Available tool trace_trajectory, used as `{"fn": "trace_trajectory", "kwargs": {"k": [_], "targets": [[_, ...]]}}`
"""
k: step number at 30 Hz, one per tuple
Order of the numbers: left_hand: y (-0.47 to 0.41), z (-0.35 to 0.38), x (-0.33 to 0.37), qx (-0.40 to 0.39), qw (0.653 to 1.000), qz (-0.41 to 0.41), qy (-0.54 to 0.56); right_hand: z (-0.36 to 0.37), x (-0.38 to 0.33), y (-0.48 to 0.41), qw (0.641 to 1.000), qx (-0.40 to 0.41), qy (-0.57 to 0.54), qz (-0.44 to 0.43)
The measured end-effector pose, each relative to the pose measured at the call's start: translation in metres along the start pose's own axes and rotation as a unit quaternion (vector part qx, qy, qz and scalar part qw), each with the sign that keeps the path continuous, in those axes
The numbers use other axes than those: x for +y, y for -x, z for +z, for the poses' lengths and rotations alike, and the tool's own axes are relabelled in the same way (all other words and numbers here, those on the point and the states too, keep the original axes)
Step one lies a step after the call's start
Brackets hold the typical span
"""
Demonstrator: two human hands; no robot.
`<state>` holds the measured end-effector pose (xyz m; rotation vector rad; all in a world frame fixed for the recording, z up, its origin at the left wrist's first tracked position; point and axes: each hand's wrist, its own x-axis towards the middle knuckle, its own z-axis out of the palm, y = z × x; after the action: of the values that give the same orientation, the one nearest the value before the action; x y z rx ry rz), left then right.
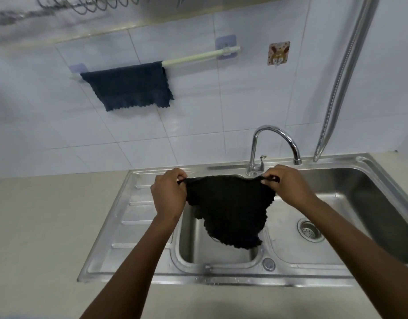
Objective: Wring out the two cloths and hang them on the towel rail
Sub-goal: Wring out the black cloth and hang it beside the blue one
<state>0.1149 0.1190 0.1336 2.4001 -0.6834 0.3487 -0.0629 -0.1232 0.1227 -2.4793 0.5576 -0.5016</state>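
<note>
Near: left hand (pixel 168 192) and right hand (pixel 288 184) each pinch a top corner of the black cloth (pixel 230 210), spread open, hanging over the sink (pixel 152 226). Looks already wrung; hanging remains. Far: blue cloth (pixel 127 86) draped on towel rail (pixel 198 57), right part bare. Roughly half done.

A steel sink (pixel 221 276) sits in a beige worktop (pixel 37 226), with a curved tap (pixel 275 143) behind it and a rabbit-picture hook (pixel 278 53) on the white tiles (pixel 198 116).
</note>
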Motion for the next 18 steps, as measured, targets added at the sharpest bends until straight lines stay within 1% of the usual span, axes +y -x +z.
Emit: {"fn": "trace_trajectory", "kwargs": {"k": [2, 4, 6, 8, 11, 12, 14, 16, 18], "targets": [[0.006, 0.003, -0.006, -0.015, 1.000, -0.005, -0.026, 0.004, 0.006, 0.002, 1.000, -0.022, 0.020, 0.003], [0.006, 0.004, -0.016, -0.060, 0.996, -0.004, -0.059, 0.007, 0.011, 0.000, 0.998, -0.043, 0.046, 0.008], [-0.002, -0.002, -0.025, -0.096, 0.993, -0.013, -0.061, 0.003, 0.010, -0.007, 0.996, -0.051, 0.067, 0.019], [-0.018, -0.015, -0.031, -0.108, 0.992, -0.014, -0.068, -0.005, 0.000, -0.022, 0.996, -0.034, 0.082, 0.006], [-0.056, -0.048, -0.032, -0.090, 0.993, -0.026, -0.067, -0.026, -0.029, -0.050, 0.995, 0.035, 0.092, -0.021], [-0.071, -0.060, -0.030, -0.079, 0.995, -0.026, -0.058, -0.036, -0.040, -0.061, 0.993, 0.060, 0.097, -0.026], [-0.105, -0.085, -0.023, -0.063, 0.997, -0.034, -0.025, -0.060, -0.065, -0.086, 0.991, 0.086, 0.098, -0.042], [-0.139, -0.109, -0.012, -0.064, 0.996, -0.051, 0.043, -0.085, -0.093, -0.113, 0.991, 0.085, 0.083, -0.064], [-0.170, -0.134, 0.003, -0.080, 0.985, -0.069, 0.140, -0.108, -0.115, -0.144, 0.997, 0.064, 0.021, -0.041]]}}
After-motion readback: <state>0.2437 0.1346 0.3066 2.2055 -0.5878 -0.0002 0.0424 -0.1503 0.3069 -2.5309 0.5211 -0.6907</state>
